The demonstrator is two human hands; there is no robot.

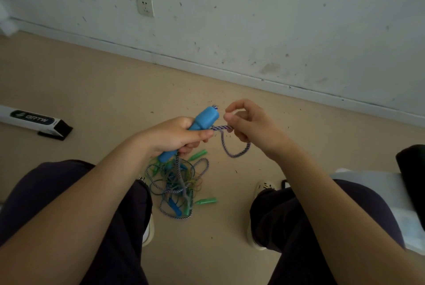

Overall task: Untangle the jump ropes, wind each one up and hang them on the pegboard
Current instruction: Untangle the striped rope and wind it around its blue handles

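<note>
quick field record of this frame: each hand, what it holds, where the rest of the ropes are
left hand: shut on blue handle
right hand: pinches striped rope beside the handle
rope state: short loop hangs between the hands
tangle: on floor between the feet, green handles mixed in
pegboard: not in view

Left hand [174, 135] grips a blue handle [202, 119]; right hand [248, 123] pinches its striped rope [236, 153]; tangled ropes [177, 188] lie on the floor [92, 91].
</note>
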